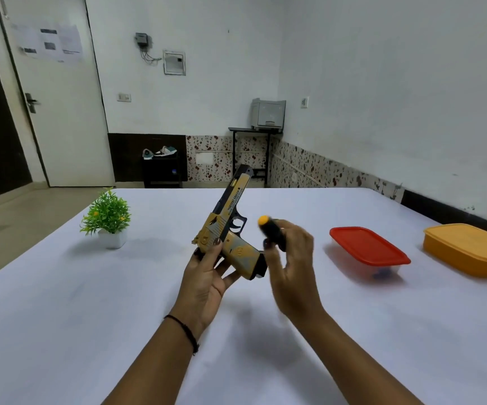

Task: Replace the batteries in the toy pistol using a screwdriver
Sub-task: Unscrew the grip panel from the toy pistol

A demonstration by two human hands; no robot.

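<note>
A yellow and black toy pistol [230, 217] is held above the white table [61, 287], barrel pointing up and away, grip turned toward the right. My left hand [207, 276] grips it from below, around the rear of the slide and the grip. My right hand [290, 258] is just right of the pistol's grip and holds a screwdriver [271, 230] with a black handle and an orange end cap. The screwdriver's shaft and tip are hidden behind the fingers and the pistol's butt.
A small green plant in a white pot [108, 220] stands at the left. A clear box with a red lid [367, 249] sits to the right, and a yellow lidded box [470, 248] lies further right by the table's edge.
</note>
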